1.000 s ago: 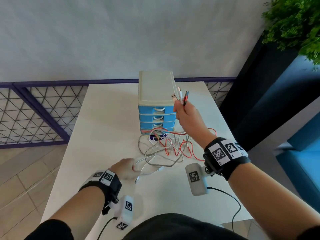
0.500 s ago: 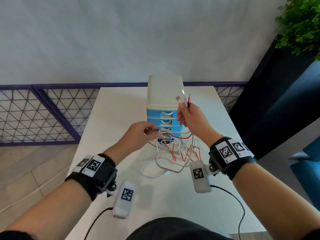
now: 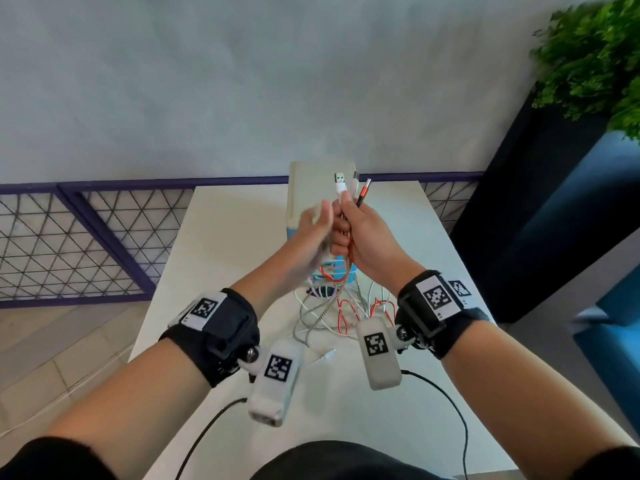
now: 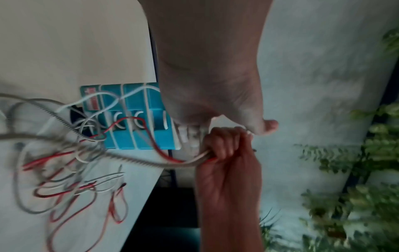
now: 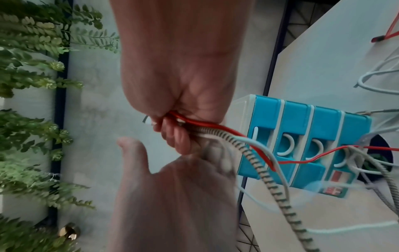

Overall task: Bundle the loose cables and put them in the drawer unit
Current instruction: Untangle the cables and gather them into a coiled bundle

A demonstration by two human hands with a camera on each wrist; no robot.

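Several cables (image 3: 347, 233) (plug ends up) sit clenched in the right hand (image 3: 367, 237), tails trailing to the table (image 3: 221, 237) before the drawer unit (image 3: 304, 181). The left hand (image 3: 311, 233), fingers loose, is beside them; gathering is underway, coiling comes next.

Cables (image 3: 341, 306): one red, several white, one braided in a grey-and-white stripe; the raised plug ends are white, and red with a black collar. Drawer unit (image 5: 302, 136): bright blue drawer fronts with white curved handles, cream casing. Table (image 3: 221, 244): white. Wrist bands (image 3: 221, 327): black with black-and-white square markers. Railing (image 3: 104, 237): purple, with triangular mesh. Plant (image 3: 595, 53): green.
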